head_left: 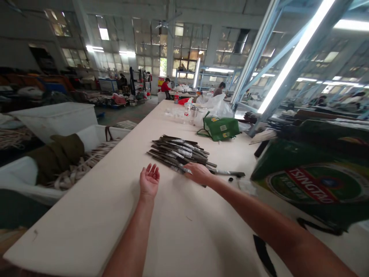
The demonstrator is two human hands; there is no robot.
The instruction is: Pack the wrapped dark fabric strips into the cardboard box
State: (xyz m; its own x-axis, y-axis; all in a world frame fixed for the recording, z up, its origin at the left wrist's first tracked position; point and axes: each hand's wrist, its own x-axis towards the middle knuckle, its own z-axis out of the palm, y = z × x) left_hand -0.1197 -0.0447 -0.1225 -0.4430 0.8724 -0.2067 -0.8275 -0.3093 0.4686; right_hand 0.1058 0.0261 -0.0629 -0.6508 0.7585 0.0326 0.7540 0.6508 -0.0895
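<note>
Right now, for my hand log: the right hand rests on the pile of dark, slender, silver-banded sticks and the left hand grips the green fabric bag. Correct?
No. In the head view the left hand is open, palm up, over the white table, gripping nothing; the green fabric bag lies beyond the pile of sticks, where the right hand rests.
</note>
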